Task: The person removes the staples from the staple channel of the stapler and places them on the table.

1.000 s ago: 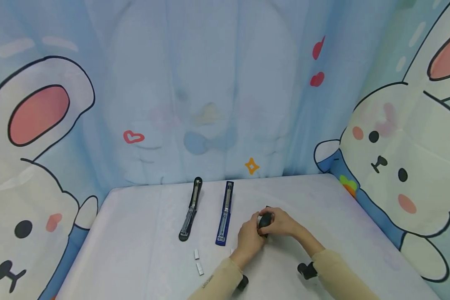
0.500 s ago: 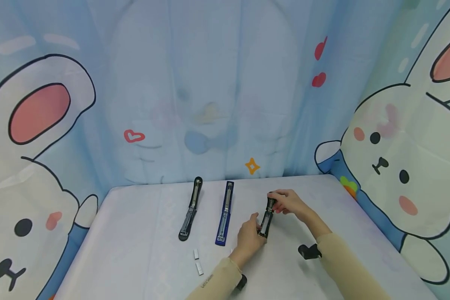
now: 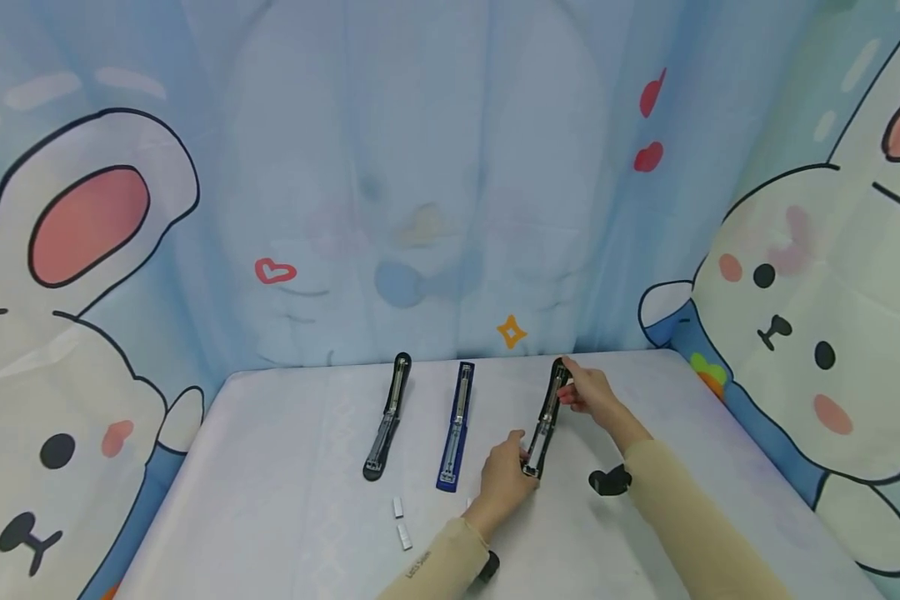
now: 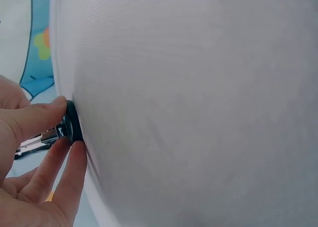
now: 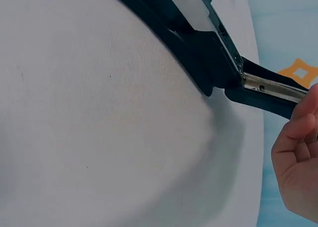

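Grip: left hand (image 3: 504,477) pinches black stapler's (image 3: 546,419) near end, right hand (image 3: 588,392) holds far tip.
Axis: unfolded flat, lengthwise away, right of blue stapler (image 3: 457,425).

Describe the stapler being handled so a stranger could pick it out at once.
On the white table, three long staplers lie opened flat in a row near the back edge. It is the rightmost one, the black opened stapler. Unlike the black stapler at left and the blue stapler, both hands grip its ends: left hand, right hand.
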The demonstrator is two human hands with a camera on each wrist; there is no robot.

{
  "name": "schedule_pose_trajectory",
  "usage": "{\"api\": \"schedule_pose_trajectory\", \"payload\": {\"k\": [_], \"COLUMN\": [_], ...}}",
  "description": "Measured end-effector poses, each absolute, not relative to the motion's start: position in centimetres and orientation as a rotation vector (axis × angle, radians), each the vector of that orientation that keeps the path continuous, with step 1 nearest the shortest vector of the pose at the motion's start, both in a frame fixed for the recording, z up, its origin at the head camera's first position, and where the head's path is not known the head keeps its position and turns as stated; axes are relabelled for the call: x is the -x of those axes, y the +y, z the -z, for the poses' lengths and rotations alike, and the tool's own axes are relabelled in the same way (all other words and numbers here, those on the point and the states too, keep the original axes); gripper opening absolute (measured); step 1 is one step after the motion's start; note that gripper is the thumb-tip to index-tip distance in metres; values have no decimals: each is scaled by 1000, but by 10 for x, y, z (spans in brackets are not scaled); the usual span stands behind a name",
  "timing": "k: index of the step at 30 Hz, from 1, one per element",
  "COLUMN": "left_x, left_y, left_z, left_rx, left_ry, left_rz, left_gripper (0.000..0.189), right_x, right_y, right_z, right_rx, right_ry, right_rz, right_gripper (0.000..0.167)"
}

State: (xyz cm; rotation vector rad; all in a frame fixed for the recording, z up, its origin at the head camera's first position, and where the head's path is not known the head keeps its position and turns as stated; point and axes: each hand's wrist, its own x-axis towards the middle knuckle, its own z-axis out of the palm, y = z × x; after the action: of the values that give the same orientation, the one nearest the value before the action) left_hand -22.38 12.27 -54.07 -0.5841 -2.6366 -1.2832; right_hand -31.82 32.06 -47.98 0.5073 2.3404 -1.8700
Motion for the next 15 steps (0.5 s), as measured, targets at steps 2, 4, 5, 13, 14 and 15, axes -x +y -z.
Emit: {"api": "schedule_pose_trajectory", "payload": {"k": [2, 4, 5, 13, 14, 15], "left_x": [223, 222, 222, 222, 222, 222], "left_y": [123, 124, 124, 123, 123, 123], "left_z": [541, 542, 542, 544, 544, 544], "left_rx": [586, 585, 587, 594, 587, 578], "left_ry": [-2635, -2637, -2636, -2626, -2624, -2625], "left_rz": [1280, 1277, 1275, 1332, 1341, 1347], "left_gripper": [71, 71, 71, 72, 72, 72], "right_x": [317, 316, 314, 292, 288, 284], "right_y": [322, 322, 323, 308, 304, 300], "right_z": [482, 485, 486, 498, 500, 502], "right_rx": [-522, -535, -548, -516, -481, -440], "right_ry": [2310, 2288, 2281, 2657, 2733, 2796], "right_rz": [1907, 1931, 1941, 1868, 1824, 1768], "right_gripper": [79, 74, 72, 49, 44, 39]}}
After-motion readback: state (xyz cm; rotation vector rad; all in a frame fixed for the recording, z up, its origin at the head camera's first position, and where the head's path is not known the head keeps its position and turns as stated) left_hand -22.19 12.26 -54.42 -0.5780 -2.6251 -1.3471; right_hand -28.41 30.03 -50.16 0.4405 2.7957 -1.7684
